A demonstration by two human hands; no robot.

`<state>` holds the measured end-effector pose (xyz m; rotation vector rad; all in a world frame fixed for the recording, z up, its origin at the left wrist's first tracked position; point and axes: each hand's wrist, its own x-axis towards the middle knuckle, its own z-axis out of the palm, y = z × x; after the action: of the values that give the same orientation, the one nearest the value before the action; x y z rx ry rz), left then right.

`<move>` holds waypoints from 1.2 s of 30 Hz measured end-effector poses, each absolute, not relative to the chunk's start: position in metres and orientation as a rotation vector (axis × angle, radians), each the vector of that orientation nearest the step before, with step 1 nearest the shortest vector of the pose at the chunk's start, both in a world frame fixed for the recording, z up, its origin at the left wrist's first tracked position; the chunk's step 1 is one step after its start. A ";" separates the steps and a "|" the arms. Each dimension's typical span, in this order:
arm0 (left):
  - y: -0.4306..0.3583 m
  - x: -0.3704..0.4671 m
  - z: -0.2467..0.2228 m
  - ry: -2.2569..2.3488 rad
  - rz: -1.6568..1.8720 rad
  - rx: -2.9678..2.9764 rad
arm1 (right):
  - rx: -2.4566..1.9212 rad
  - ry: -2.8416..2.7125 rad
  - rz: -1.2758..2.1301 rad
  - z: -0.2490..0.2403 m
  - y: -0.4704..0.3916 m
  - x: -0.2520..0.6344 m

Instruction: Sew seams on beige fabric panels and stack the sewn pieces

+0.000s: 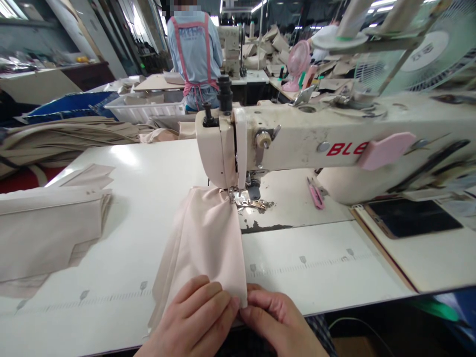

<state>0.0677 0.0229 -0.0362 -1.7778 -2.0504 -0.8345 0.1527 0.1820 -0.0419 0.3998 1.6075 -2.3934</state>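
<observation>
From my view, a white worktop (141, 238) with a printed ruler along its front edge carries the sewing machine (282, 139); behind it, a person (195, 54) stands in the workshop. The pale pink fabric (211, 238) runs from the needle to the front edge. My left hand (201, 317) presses on it; my right hand (277, 317) pinches its near corner. Red letters read "BLE".

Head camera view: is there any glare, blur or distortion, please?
In the head view, glare whitens a patch of the table near its far edge; the held fabric looks clear; the thread cones at upper right look soft; in the head view, upright lines at upper left lean, perhaps from a wide lens.
</observation>
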 end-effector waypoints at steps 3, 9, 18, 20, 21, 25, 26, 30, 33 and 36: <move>0.024 0.065 -0.036 -2.077 -0.878 -1.781 | 0.405 1.614 -2.394 -0.045 0.179 0.155; 0.021 0.067 -0.048 -2.056 -0.894 -1.776 | 0.328 2.388 -2.199 -0.066 0.185 0.167; 0.037 0.023 -0.040 -2.479 -0.912 -1.767 | -0.949 3.240 -0.970 -0.061 0.217 0.125; 0.049 0.001 -0.042 -2.598 -0.628 -1.770 | -1.026 3.358 -0.974 -0.066 0.216 0.114; 0.054 -0.008 -0.043 -2.623 -0.544 -1.772 | -1.053 3.411 -0.976 -0.069 0.215 0.110; 0.062 -0.030 -0.042 -2.641 -0.479 -1.766 | -1.101 3.520 -0.917 -0.080 0.218 0.091; 0.061 -0.030 -0.039 -2.611 -0.503 -1.779 | -1.106 3.535 -0.913 -0.082 0.219 0.087; 0.049 -0.024 -0.025 -2.426 -0.644 -1.976 | -1.058 3.588 -0.884 -0.088 0.226 0.072; 0.042 -0.025 -0.027 -2.376 -0.670 -2.092 | -1.069 3.541 -0.797 -0.087 0.236 0.063; 0.039 -0.037 -0.038 -2.347 -0.716 -2.102 | -1.243 3.453 -0.690 -0.079 0.247 0.055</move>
<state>-0.0367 0.0388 -0.0381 -2.1016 -2.3469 -0.7157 0.0551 0.2468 -0.0791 -1.2433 3.4533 -0.6898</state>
